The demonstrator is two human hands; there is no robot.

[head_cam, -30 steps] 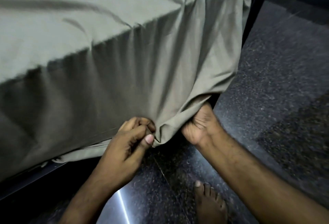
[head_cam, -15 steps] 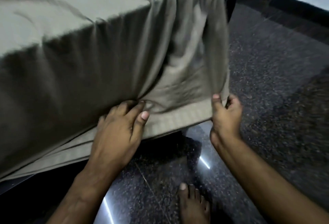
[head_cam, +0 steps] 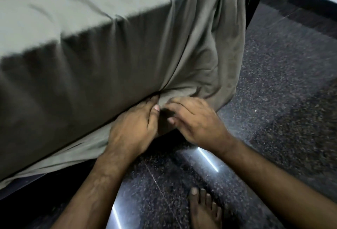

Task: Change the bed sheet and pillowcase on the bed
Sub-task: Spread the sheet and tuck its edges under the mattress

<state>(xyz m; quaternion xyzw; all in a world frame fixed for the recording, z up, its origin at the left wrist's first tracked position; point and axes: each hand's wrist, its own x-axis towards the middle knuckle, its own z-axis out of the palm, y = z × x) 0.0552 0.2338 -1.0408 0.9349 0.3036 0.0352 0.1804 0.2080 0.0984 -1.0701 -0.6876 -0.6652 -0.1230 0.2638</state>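
Observation:
A grey-green bed sheet [head_cam: 102, 50] covers the mattress and hangs over its side and corner. A loose fold droops at the corner of the bed. My left hand [head_cam: 135, 128] sits at the lower edge of the mattress near that corner, its fingers curled into the sheet and its fingertips hidden under the cloth. My right hand [head_cam: 193, 119] is right beside it, fingers bent and pressing the bunched corner cloth in under the mattress. A strip of sheet lies flat on the dark bed frame to the left of my hands.
The dark bed frame [head_cam: 252, 1] sticks out at the far corner. Polished dark speckled floor [head_cam: 282, 101] spreads to the right and below, with light streaks on it. My bare foot [head_cam: 204, 210] stands on the floor near the bed. A dark skirting runs along the far wall.
My right hand has let go of the sheet's hem at the right and moved left beside my left hand. The spread hem is now bunched at the mattress's lower edge.

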